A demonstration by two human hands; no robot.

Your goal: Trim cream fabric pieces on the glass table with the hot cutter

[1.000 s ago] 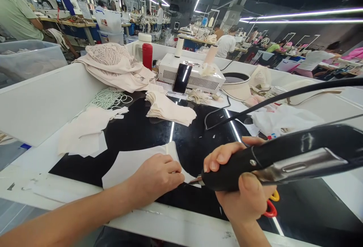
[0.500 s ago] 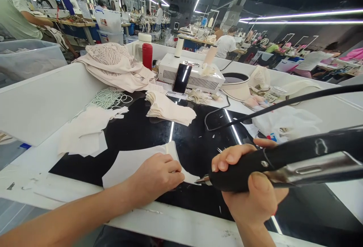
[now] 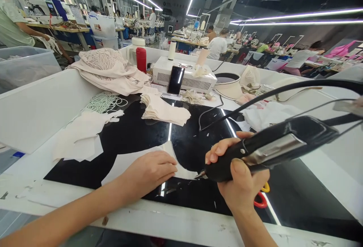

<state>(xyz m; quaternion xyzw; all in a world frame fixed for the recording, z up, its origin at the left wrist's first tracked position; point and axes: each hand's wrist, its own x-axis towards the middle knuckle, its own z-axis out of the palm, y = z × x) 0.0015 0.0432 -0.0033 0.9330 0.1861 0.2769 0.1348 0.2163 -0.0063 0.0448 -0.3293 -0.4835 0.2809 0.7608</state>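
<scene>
A white fabric piece with a cream strip along its right side lies on the glossy black surface. My left hand rests on the piece, fingers together and pressing down near the strip. My right hand is wrapped round a black handheld tool with a metal lever and a cable. The tool's pointed metal tip is at the right end of the fabric piece. Whether it touches the fabric, I cannot tell.
Stacked cream pieces, more fabric and green cord lie beyond. A phone leans on a white box. Red and yellow handles show behind my right wrist. A person works at the far left.
The view has shifted, and the tool is now tilted more upward toward its cable end. Red and yellow handles have come into view. My left hand's fingers lie flatter on the fabric.
</scene>
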